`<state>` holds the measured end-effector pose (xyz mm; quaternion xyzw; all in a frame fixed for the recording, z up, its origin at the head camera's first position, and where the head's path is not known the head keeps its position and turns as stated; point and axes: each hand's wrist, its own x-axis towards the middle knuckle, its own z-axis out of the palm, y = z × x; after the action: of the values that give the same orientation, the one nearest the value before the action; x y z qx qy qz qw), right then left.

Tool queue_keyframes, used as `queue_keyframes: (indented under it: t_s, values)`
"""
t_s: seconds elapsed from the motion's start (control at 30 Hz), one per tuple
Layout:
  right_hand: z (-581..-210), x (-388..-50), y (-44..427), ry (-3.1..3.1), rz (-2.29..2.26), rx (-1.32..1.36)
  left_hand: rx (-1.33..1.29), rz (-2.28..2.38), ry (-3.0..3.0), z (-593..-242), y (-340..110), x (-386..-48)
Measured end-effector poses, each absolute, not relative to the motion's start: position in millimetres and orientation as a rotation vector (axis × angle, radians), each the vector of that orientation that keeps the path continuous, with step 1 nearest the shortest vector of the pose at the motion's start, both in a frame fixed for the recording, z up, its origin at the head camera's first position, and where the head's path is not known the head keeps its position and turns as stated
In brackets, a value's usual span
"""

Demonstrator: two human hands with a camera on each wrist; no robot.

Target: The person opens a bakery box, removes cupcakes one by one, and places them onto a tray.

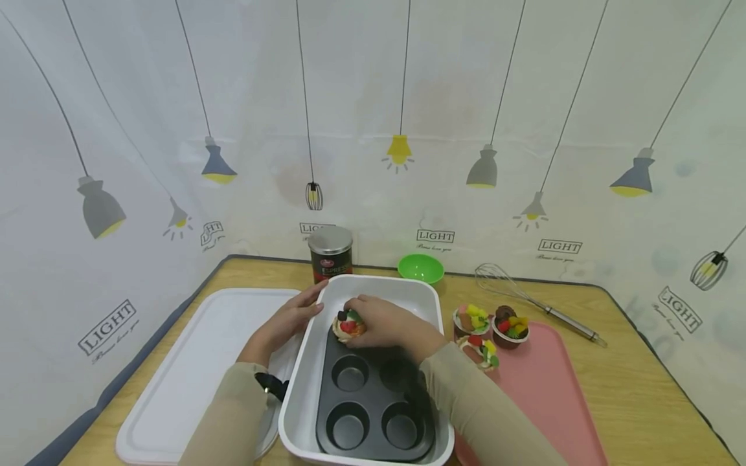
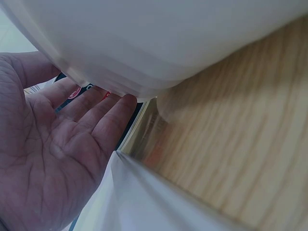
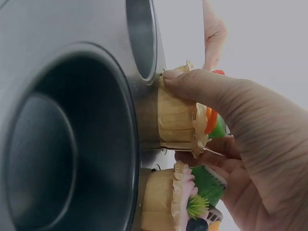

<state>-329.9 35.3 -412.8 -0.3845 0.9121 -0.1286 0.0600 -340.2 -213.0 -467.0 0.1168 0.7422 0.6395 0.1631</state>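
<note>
A dark muffin pan (image 1: 375, 395) lies inside a deep white tub (image 1: 303, 395). At the pan's far left cup, my right hand (image 1: 390, 323) holds a fruit-topped cupcake (image 1: 348, 327). The right wrist view shows the right hand (image 3: 250, 130) pinching this cupcake's pale wrapper (image 3: 175, 118) between thumb and fingers, beside a second cupcake (image 3: 156, 197) with pink cream, which my hand hides in the head view. My left hand (image 1: 288, 320) rests against the tub's left rim. Seen from the left wrist, the left hand (image 2: 62, 130) has its fingers loosely extended against the tub's outer wall (image 2: 134, 53).
A white lid-like tray (image 1: 192, 369) lies left. Behind the tub stand an espresso tin (image 1: 331, 259) and a green bowl (image 1: 421, 268). To the right are a whisk (image 1: 559, 315), a pink tray (image 1: 542, 388) and cupcakes (image 1: 510, 327) at its far left corner.
</note>
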Motion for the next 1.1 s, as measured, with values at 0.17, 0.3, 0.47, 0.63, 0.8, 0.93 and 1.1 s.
queue_keyframes:
  t_s: [0.17, 0.3, 0.47, 0.63, 0.8, 0.93, 1.1]
  values:
    - [-406, -328, 36, 2.755, -0.419, -1.145, 0.325, 1.828, 2.112, -465, -212, -341]
    - [-403, -327, 37, 2.765, -0.437, -1.155, 0.32, 1.821, 2.121, -464, -212, -340]
    - [-400, -328, 38, 2.795, -0.475, -1.215, 0.342, 1.825, 2.116, -464, -212, -340]
    - [-401, -330, 39, 2.801, -0.511, -1.211, 0.33, 1.828, 2.111, -466, -213, -342]
    - [-401, -329, 42, 2.805, -0.548, -1.237, 0.323, 1.816, 2.124, -468, -215, -342]
    - [-400, -328, 45, 2.812, -0.58, -1.238, 0.36, 1.813, 2.121, -468, -214, -342]
    - [-393, -326, 49, 2.801, -0.607, -1.214, 0.358, 1.821, 2.114, -467, -214, -343]
